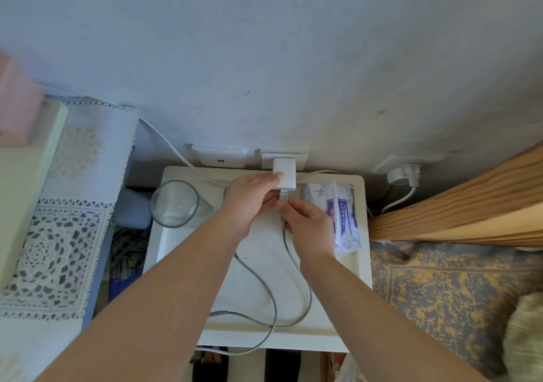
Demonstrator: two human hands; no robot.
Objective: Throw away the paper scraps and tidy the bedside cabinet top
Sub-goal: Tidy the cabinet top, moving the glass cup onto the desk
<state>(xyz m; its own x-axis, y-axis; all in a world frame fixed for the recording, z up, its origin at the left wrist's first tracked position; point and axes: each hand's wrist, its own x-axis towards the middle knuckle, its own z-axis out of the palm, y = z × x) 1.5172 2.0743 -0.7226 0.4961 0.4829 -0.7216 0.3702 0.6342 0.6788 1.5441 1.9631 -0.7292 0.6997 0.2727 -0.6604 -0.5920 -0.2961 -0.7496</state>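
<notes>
A white bedside cabinet top (258, 331) stands against the wall. A white charger block (284, 173) sits in a wall socket above its back edge. My left hand (249, 198) grips the block from the left. My right hand (305, 220) pinches the plug of a grey cable (293, 267) right at the block's underside. The cable loops over the cabinet top and hangs off the front edge. An empty glass (174, 204) stands at the back left. A white and blue tissue pack (342, 217) lies at the back right. No paper scraps are visible.
A lace-covered surface (58, 234) is to the left, with a pink object (17, 102) on it. A wooden bed frame (458, 205) and a patterned blanket (446, 287) lie to the right. Another socket with a white plug (404, 174) is on the wall at right.
</notes>
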